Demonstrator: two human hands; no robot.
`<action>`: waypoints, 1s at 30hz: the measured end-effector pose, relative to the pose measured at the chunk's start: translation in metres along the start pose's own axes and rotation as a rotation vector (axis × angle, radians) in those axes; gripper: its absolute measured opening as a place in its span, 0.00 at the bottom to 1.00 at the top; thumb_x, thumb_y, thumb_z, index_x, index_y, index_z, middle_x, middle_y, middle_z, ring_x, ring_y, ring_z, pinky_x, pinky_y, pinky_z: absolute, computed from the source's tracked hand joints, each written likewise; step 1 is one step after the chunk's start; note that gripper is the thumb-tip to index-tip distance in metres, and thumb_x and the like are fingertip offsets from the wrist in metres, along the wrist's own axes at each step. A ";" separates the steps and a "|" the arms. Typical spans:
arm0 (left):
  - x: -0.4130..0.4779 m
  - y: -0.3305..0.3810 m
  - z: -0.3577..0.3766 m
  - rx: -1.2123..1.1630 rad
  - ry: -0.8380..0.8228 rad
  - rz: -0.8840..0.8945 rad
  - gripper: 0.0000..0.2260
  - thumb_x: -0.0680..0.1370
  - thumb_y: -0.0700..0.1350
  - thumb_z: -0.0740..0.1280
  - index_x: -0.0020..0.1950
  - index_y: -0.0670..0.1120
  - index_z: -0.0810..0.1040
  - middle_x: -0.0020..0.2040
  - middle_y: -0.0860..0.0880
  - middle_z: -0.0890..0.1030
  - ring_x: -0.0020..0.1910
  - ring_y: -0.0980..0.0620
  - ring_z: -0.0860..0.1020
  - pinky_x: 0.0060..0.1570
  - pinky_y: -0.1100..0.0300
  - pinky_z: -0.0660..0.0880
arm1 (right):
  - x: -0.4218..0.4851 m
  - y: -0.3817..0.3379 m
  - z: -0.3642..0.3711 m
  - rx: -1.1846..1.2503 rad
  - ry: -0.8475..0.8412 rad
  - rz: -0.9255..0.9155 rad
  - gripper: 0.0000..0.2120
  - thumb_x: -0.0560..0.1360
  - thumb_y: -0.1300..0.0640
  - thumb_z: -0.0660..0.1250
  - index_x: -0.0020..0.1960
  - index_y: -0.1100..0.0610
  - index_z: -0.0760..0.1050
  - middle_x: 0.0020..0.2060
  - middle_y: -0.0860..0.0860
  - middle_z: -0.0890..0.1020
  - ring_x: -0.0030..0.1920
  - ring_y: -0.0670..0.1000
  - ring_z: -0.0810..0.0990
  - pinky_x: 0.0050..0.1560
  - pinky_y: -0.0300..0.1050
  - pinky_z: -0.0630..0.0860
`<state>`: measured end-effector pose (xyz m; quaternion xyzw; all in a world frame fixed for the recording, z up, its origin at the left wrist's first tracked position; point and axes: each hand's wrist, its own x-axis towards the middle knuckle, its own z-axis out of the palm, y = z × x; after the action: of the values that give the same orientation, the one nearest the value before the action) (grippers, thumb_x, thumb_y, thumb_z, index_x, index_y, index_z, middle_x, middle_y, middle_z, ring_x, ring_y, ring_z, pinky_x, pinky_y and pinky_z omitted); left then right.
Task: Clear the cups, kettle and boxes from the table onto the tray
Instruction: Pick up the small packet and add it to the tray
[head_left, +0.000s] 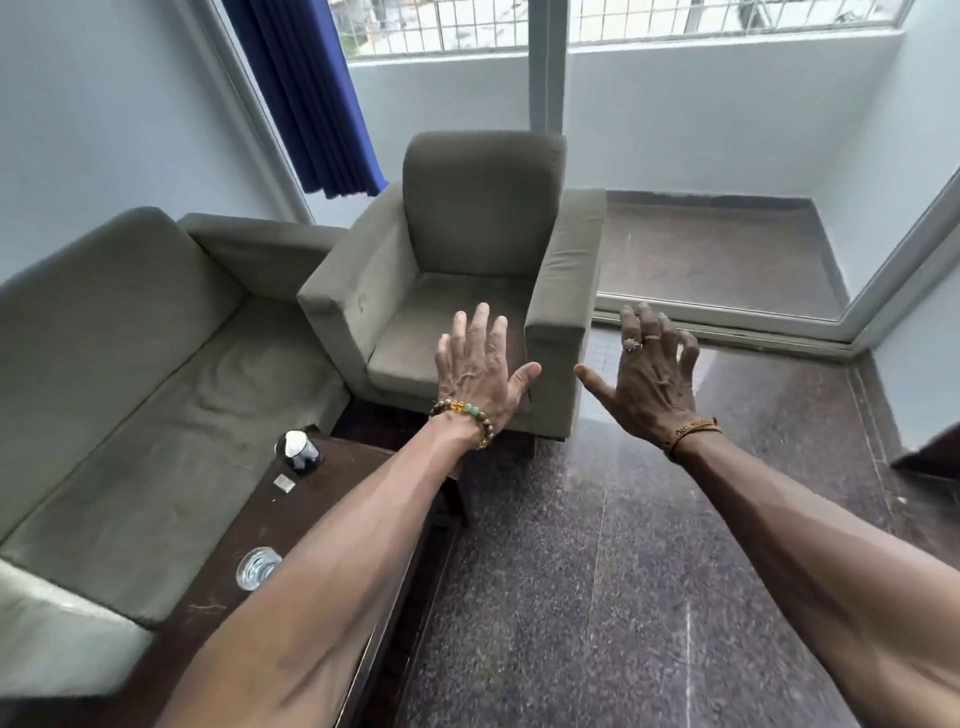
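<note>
Your left hand (475, 366): centre of frame, fingers straight and spread, holding nothing, raised before the armchair (483, 208).
Your right hand (649, 374): right of centre, fingers splayed, slightly bent, empty, above the floor (623, 571).
Table (244, 514): lower left, beside the sofa (130, 389).
Dark cup (297, 451): table's far end.
Small packet (283, 483): just beside it.
Glass (258, 567): nearer you, by your left forearm.

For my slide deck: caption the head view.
Left hand and right hand outstretched, empty; glass and dark cup on the table.
</note>
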<state>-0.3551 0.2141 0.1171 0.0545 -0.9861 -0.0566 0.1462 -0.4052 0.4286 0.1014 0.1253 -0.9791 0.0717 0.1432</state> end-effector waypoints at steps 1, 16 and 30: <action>0.004 -0.002 0.004 0.003 -0.006 -0.007 0.35 0.76 0.67 0.57 0.76 0.46 0.61 0.78 0.45 0.56 0.77 0.41 0.53 0.72 0.41 0.55 | 0.005 -0.002 0.005 0.005 -0.006 -0.006 0.46 0.71 0.27 0.53 0.77 0.59 0.59 0.74 0.59 0.63 0.74 0.60 0.62 0.71 0.61 0.57; 0.098 -0.092 0.022 0.008 0.007 -0.085 0.36 0.76 0.65 0.58 0.77 0.46 0.57 0.79 0.46 0.52 0.78 0.42 0.50 0.73 0.43 0.52 | 0.118 -0.060 0.039 0.025 -0.031 -0.066 0.45 0.75 0.29 0.58 0.79 0.58 0.56 0.77 0.57 0.60 0.76 0.60 0.59 0.73 0.60 0.54; 0.119 -0.206 0.021 0.122 0.039 -0.424 0.36 0.75 0.65 0.61 0.77 0.47 0.58 0.79 0.45 0.50 0.78 0.41 0.49 0.73 0.41 0.52 | 0.221 -0.184 0.093 0.123 -0.093 -0.443 0.43 0.76 0.33 0.61 0.80 0.59 0.55 0.79 0.57 0.58 0.78 0.61 0.57 0.74 0.61 0.51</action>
<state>-0.4556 -0.0017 0.1049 0.2707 -0.9511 -0.0253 0.1467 -0.5853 0.1860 0.0979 0.3486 -0.9271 0.0923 0.1023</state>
